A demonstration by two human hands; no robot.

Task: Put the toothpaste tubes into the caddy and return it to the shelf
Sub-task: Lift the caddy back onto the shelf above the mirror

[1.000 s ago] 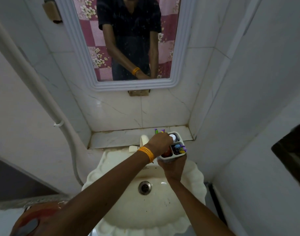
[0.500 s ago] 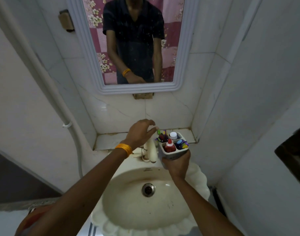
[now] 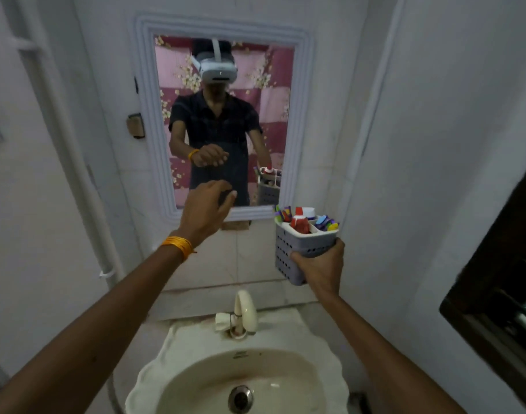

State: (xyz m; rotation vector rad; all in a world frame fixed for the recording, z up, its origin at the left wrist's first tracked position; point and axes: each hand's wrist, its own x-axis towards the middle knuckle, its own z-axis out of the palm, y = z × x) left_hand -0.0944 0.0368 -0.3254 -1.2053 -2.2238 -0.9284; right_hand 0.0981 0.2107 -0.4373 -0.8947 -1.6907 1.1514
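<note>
My right hand [image 3: 320, 268] grips the lower part of a grey perforated caddy [image 3: 297, 249] and holds it up in the air to the right of the mirror, well above the sink. Red and white toothpaste tubes [image 3: 301, 222] and colourful toothbrushes [image 3: 326, 223] stick out of its compartments. My left hand [image 3: 206, 208], with an orange band at the wrist, is raised in front of the mirror's lower edge. Its fingers are apart and it holds nothing. It is a hand's width to the left of the caddy.
A white-framed mirror [image 3: 225, 121] hangs on the tiled wall ahead. Below are a narrow tiled ledge [image 3: 214, 291], a cream tap [image 3: 245, 312] and a scalloped sink [image 3: 240, 380]. A white pipe [image 3: 76, 162] runs down the left wall. A dark frame [image 3: 500, 282] juts in at the right.
My right hand has lifted the caddy from just above the ledge up to mirror height. My left hand let go of the caddy's contents and rose, open. The view tilted upward.
</note>
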